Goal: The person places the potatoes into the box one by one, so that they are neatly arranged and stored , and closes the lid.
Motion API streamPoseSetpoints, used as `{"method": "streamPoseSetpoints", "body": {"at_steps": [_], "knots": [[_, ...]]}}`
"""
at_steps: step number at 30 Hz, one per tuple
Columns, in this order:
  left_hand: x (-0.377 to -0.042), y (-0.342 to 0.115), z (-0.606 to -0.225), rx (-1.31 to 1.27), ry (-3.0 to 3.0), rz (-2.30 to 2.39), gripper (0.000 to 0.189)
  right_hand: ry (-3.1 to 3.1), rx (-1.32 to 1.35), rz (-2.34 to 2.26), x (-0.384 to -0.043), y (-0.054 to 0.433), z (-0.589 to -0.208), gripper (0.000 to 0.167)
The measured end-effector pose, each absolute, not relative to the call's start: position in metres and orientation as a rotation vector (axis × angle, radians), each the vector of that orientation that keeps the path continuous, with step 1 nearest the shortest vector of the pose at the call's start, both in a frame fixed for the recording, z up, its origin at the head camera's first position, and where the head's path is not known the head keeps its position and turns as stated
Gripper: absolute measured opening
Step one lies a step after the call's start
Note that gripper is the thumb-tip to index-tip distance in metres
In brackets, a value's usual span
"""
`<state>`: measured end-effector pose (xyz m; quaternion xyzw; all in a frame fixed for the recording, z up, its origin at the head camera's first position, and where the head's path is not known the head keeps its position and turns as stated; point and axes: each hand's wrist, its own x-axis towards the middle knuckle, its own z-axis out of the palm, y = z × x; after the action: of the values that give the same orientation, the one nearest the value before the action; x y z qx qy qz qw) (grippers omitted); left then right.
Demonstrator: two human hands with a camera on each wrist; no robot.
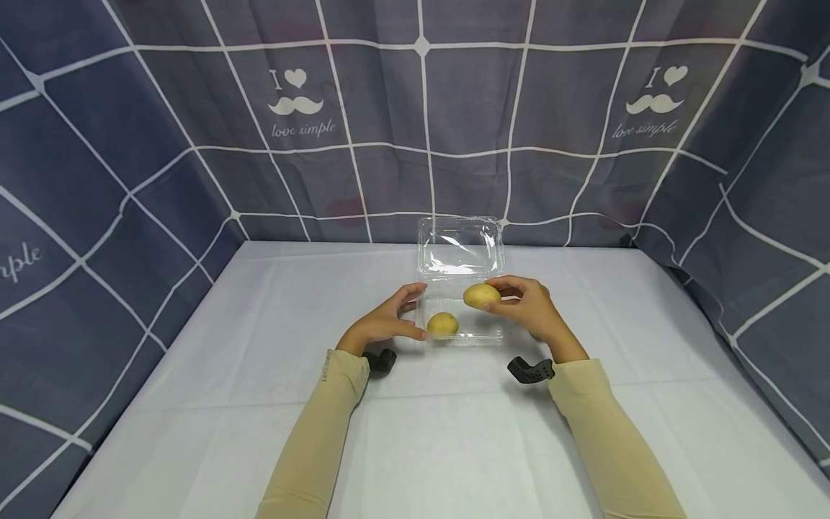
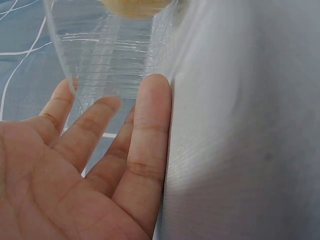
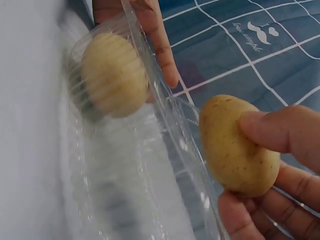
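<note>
A clear plastic clamshell box [image 1: 476,333] lies on the white cloth, its lid [image 1: 460,249] tipped back away from the person. One potato [image 1: 443,324] sits in the front left corner of its base; the right wrist view shows this potato [image 3: 114,75] through the ribbed wall. Between thumb and fingertips the right hand [image 1: 528,306] pinches a second potato [image 1: 481,295], held over the right half of the base. At the box's left side is the left hand [image 1: 387,319], fingers loosely extended and fingertips [image 2: 154,87] right at the wall.
The white-covered table [image 1: 441,447] ends at a dark checked curtain [image 1: 382,108] behind and at both sides. Black wrist mounts [image 1: 532,370] sit on both wrists, low over the cloth in front of the box.
</note>
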<state>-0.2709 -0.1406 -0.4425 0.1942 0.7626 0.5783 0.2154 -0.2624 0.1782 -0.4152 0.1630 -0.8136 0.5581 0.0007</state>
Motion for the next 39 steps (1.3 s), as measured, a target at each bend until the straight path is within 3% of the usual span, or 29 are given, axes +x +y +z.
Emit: {"method": "streamPoseSetpoints", "body": {"at_steps": [39], "knots": [[-0.271,-0.141,-0.444,0.545,2.112,1.61,0.105,-2.785,0.469,1.534,-0.276,0.124,-0.425,0.046]]}}
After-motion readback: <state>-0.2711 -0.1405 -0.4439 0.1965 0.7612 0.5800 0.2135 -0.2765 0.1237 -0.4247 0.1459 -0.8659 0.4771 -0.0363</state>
